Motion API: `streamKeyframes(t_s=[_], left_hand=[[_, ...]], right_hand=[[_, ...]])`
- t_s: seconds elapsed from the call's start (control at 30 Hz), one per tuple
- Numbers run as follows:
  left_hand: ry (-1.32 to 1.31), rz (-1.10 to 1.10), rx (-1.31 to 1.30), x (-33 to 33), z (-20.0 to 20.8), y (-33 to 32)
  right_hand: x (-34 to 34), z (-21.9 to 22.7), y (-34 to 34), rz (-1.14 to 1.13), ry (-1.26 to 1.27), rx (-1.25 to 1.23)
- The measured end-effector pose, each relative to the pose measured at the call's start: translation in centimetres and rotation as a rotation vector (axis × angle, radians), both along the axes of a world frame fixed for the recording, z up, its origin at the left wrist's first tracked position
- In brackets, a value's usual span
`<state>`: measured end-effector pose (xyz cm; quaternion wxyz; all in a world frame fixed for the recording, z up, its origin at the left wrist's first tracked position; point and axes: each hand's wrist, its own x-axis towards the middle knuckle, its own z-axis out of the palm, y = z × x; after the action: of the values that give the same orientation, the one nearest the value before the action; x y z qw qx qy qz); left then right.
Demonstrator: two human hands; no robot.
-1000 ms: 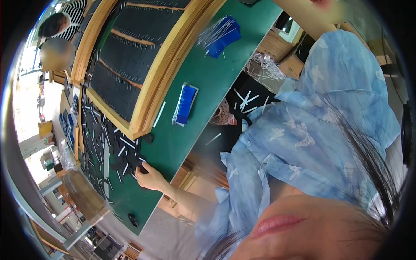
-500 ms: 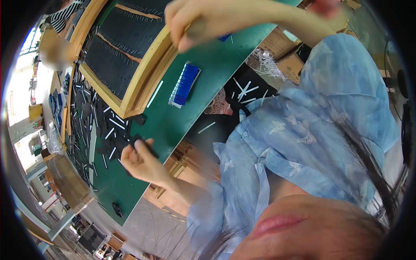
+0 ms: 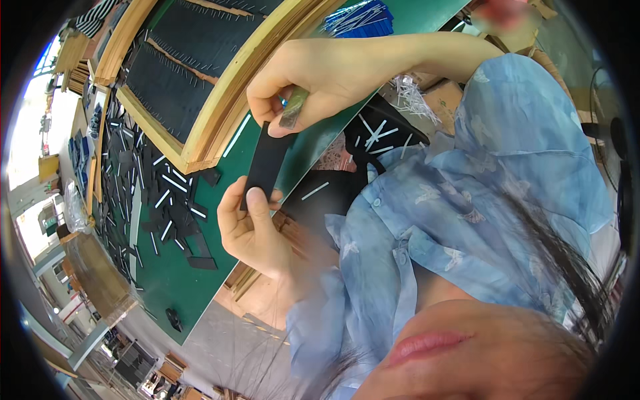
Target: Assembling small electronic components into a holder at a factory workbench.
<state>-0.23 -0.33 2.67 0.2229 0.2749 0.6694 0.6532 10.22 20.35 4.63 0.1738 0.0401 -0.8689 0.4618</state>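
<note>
My right hand [image 3: 300,83] comes in from the upper right, bent at the wrist. Its fingers pinch the upper end of a flat black strip [image 3: 265,163], and a short olive-brown piece [image 3: 294,108] sticks out of the same grip. My left hand [image 3: 253,230], lower down, has its thumb pressed on the strip's lower end, with the fingers behind. The strip is held tilted over the edge of the green table [image 3: 193,297]. Beyond it stand stacked wooden frames [image 3: 223,100] around a black panel [image 3: 200,43] with rows of thin pale pins and orange-brown strips.
Black pieces and white sticks [image 3: 163,200] lie scattered left of the frames. A blue bundle with white sticks [image 3: 360,20] sits at the top. More white sticks rest on black cloth [image 3: 327,187] at my lap. A cardboard box [image 3: 443,107] stands at the right.
My right hand has come down from the frames to the strip's upper end. My left hand has moved up and right, bringing the black strip off the table area. The blue block beside the frames no longer shows.
</note>
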Motion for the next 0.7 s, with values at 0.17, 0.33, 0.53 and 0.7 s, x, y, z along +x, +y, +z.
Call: streamKeyframes(t_s=[0.17, 0.33, 0.53, 0.7], left_hand=[[-0.057, 0.014, 0.095, -0.4, -0.4, -0.3], [-0.074, 0.033, 0.110, 0.0, -0.5, 0.2], [-0.046, 0.015, 0.017, 1.2, -0.3, 1.2], [-0.080, -0.058, 0.040, 1.8, -0.3, 1.7]], right_hand=[[0.3, 0.0, -0.1, 0.008, -0.059, -0.004], [0.8, 0.2, -0.2, -0.047, -0.011, 0.083], [0.3, -0.7, -0.7, -0.223, 0.255, 0.360], [-1.6, -2.1, -1.4, -0.247, 0.610, 0.790]])
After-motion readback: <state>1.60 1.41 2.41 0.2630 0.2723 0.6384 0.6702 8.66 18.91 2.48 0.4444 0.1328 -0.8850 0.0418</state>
